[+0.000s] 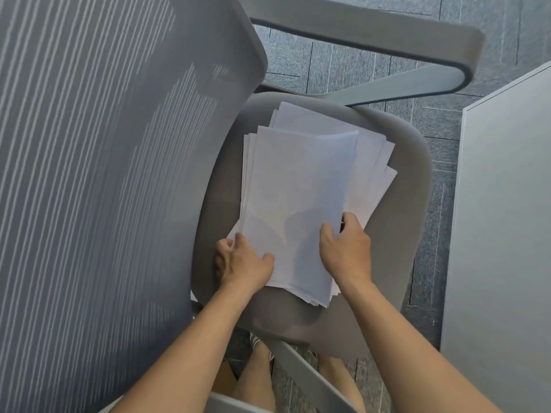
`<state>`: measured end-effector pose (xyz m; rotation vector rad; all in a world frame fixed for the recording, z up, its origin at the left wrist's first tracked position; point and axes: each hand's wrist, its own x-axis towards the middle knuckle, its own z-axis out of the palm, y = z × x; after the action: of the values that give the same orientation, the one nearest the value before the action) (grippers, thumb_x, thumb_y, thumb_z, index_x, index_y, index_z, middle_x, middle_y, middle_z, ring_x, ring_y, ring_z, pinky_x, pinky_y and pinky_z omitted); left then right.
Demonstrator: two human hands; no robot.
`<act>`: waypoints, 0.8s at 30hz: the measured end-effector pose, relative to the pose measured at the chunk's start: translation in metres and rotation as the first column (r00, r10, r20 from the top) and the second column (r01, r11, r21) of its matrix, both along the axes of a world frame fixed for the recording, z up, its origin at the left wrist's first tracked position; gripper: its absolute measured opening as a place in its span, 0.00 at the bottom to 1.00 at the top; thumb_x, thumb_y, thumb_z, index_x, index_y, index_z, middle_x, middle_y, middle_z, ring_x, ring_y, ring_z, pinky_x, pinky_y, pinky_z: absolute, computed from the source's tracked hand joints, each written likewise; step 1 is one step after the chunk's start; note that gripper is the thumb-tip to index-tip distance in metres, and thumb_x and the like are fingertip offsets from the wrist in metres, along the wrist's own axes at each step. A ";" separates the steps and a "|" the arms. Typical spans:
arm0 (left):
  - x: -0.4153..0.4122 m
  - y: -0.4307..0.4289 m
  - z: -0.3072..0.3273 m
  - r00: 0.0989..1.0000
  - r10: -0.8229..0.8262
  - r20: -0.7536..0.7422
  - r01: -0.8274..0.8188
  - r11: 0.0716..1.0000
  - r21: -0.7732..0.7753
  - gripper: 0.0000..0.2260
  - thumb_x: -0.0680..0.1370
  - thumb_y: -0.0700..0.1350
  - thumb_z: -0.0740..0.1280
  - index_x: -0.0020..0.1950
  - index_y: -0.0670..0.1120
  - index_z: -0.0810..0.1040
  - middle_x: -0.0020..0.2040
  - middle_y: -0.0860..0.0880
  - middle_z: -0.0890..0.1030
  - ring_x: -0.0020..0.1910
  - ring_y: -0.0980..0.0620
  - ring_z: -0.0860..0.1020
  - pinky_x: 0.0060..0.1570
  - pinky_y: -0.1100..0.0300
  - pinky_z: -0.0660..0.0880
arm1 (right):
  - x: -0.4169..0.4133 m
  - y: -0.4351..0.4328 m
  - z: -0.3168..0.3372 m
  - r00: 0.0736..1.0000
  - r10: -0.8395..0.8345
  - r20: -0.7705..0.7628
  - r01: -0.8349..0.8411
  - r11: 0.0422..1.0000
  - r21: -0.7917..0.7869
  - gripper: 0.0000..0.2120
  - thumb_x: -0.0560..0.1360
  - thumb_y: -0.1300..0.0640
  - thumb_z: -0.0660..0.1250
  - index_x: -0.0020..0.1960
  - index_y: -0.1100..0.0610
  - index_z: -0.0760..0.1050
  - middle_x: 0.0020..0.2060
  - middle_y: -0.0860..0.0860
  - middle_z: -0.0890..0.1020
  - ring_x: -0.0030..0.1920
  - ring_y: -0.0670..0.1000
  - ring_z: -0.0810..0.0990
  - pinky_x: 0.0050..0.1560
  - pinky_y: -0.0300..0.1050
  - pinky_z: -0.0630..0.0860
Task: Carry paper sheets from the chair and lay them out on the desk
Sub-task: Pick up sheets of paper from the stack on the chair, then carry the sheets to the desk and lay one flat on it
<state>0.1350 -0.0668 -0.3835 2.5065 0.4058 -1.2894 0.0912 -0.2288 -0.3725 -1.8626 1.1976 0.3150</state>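
Left hand, right hand grip paper stack at near end | long axis runs away, tilted right

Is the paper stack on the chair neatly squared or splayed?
Splayed. The stack lies flat on the seat, with sheet corners sticking out at different angles along its far and right edges.

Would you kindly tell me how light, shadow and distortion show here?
Head view: striped light crosses the mesh chair back; soft grey shadows lie on the paper stack near the left hand and right hand; the wide lens seems to bow the armrest.
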 end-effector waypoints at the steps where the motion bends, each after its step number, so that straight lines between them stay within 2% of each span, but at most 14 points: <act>1: 0.000 0.000 -0.001 1.000 -0.003 0.001 0.003 1.000 0.002 0.27 0.75 0.54 0.65 0.70 0.46 0.62 0.69 0.44 0.57 0.67 0.37 0.64 0.66 0.45 0.70 | 0.001 -0.001 -0.001 0.999 -0.023 0.026 0.022 1.000 0.017 0.09 0.78 0.55 0.59 0.51 0.59 0.72 0.38 0.50 0.78 0.37 0.53 0.75 0.38 0.48 0.74; 3: 0.001 0.000 0.001 1.000 -0.008 -0.001 0.008 1.000 -0.001 0.28 0.75 0.54 0.65 0.71 0.45 0.61 0.69 0.44 0.57 0.67 0.38 0.64 0.66 0.46 0.70 | -0.001 -0.003 0.000 0.997 -0.026 0.068 0.023 0.999 0.045 0.08 0.79 0.56 0.58 0.49 0.60 0.73 0.36 0.50 0.77 0.36 0.54 0.73 0.38 0.48 0.71; 7: 0.004 0.000 0.016 0.999 -0.029 -0.038 0.028 0.999 -0.040 0.37 0.77 0.57 0.64 0.79 0.46 0.50 0.74 0.44 0.52 0.72 0.38 0.62 0.68 0.49 0.68 | -0.006 -0.018 0.009 0.983 -0.029 0.180 0.008 0.993 0.119 0.09 0.81 0.56 0.61 0.50 0.46 0.78 0.39 0.43 0.83 0.42 0.48 0.81 0.44 0.46 0.77; 10: 0.009 -0.004 0.048 0.999 -0.036 -0.016 0.034 0.992 -0.119 0.44 0.78 0.61 0.64 0.81 0.45 0.41 0.78 0.44 0.51 0.75 0.40 0.61 0.71 0.47 0.65 | -0.012 -0.035 0.043 0.964 -0.058 0.258 0.004 0.979 0.206 0.13 0.81 0.61 0.63 0.46 0.45 0.79 0.38 0.40 0.85 0.40 0.45 0.82 0.48 0.46 0.79; 12: 0.018 -0.006 0.077 1.000 0.010 0.006 -0.009 0.984 -0.176 0.45 0.77 0.64 0.64 0.81 0.45 0.41 0.80 0.43 0.52 0.77 0.41 0.60 0.73 0.48 0.63 | -0.017 -0.046 0.082 0.951 -0.085 0.297 0.000 0.962 0.273 0.13 0.81 0.63 0.63 0.48 0.47 0.80 0.39 0.41 0.86 0.41 0.45 0.83 0.47 0.45 0.80; 14: 0.030 -0.007 0.115 0.990 0.140 -0.034 -0.144 0.943 -0.299 0.48 0.73 0.67 0.67 0.81 0.44 0.48 0.78 0.43 0.61 0.75 0.43 0.65 0.73 0.47 0.65 | -0.026 -0.058 0.127 0.940 -0.117 0.319 -0.001 0.938 0.346 0.11 0.81 0.63 0.63 0.50 0.50 0.80 0.41 0.44 0.86 0.40 0.46 0.84 0.43 0.43 0.81; 16: 0.039 -0.008 0.164 0.944 0.305 -0.129 -0.328 0.810 -0.487 0.47 0.65 0.71 0.72 0.75 0.45 0.68 0.69 0.45 0.76 0.65 0.45 0.77 0.67 0.43 0.72 | -0.034 -0.069 0.177 0.931 -0.133 0.340 -0.013 0.918 0.395 0.10 0.81 0.64 0.63 0.52 0.52 0.80 0.41 0.45 0.87 0.39 0.46 0.84 0.40 0.41 0.81; 17: 0.040 -0.010 0.189 0.909 0.357 -0.215 -0.414 0.712 -0.567 0.41 0.65 0.69 0.74 0.69 0.45 0.75 0.63 0.45 0.81 0.60 0.45 0.81 0.64 0.42 0.75 | -0.039 -0.074 0.201 0.925 -0.148 0.349 -0.013 0.908 0.418 0.09 0.81 0.64 0.62 0.53 0.54 0.80 0.41 0.46 0.87 0.39 0.46 0.84 0.39 0.41 0.81; 18: 0.039 -0.012 0.217 0.866 0.387 -0.315 -0.497 0.610 -0.617 0.31 0.69 0.64 0.74 0.63 0.44 0.79 0.60 0.44 0.83 0.57 0.44 0.82 0.61 0.43 0.77 | -0.044 -0.078 0.226 0.916 -0.167 0.363 -0.013 0.896 0.445 0.09 0.81 0.64 0.62 0.54 0.55 0.79 0.41 0.47 0.87 0.38 0.47 0.84 0.38 0.41 0.80; 19: 0.037 -0.015 0.243 0.828 0.382 -0.410 -0.559 0.526 -0.640 0.22 0.74 0.58 0.72 0.60 0.43 0.81 0.59 0.43 0.84 0.56 0.43 0.83 0.57 0.45 0.79 | -0.048 -0.081 0.250 0.910 -0.187 0.369 -0.006 0.886 0.464 0.09 0.81 0.64 0.62 0.55 0.56 0.79 0.41 0.48 0.86 0.38 0.47 0.84 0.36 0.41 0.80; 21: 0.028 -0.025 0.292 0.802 0.317 -0.506 -0.597 0.423 -0.681 0.18 0.78 0.53 0.68 0.60 0.41 0.81 0.58 0.40 0.84 0.54 0.42 0.84 0.51 0.48 0.81 | -0.059 -0.084 0.295 0.903 -0.210 0.374 0.011 0.883 0.469 0.07 0.81 0.63 0.63 0.55 0.57 0.79 0.39 0.49 0.86 0.36 0.48 0.84 0.34 0.40 0.78; 22: 0.022 -0.029 0.312 0.811 0.306 -0.498 -0.584 0.409 -0.701 0.19 0.77 0.52 0.68 0.61 0.41 0.80 0.58 0.40 0.84 0.53 0.41 0.83 0.50 0.47 0.81 | -0.065 -0.084 0.315 0.900 -0.232 0.369 0.041 0.889 0.457 0.06 0.80 0.60 0.64 0.54 0.57 0.79 0.38 0.48 0.85 0.36 0.48 0.83 0.33 0.40 0.78; 24: 0.013 -0.041 0.347 0.877 0.311 -0.365 -0.476 0.461 -0.749 0.19 0.77 0.50 0.70 0.64 0.40 0.78 0.55 0.41 0.84 0.50 0.42 0.84 0.49 0.48 0.81 | -0.076 -0.083 0.352 0.897 -0.249 0.365 0.095 0.915 0.392 0.07 0.80 0.56 0.66 0.54 0.57 0.80 0.40 0.48 0.85 0.39 0.50 0.82 0.39 0.42 0.79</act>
<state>0.1476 -0.1080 -0.0362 1.3796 0.2900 -1.1252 0.0150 -0.3117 -0.0203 -1.3945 0.9320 0.0343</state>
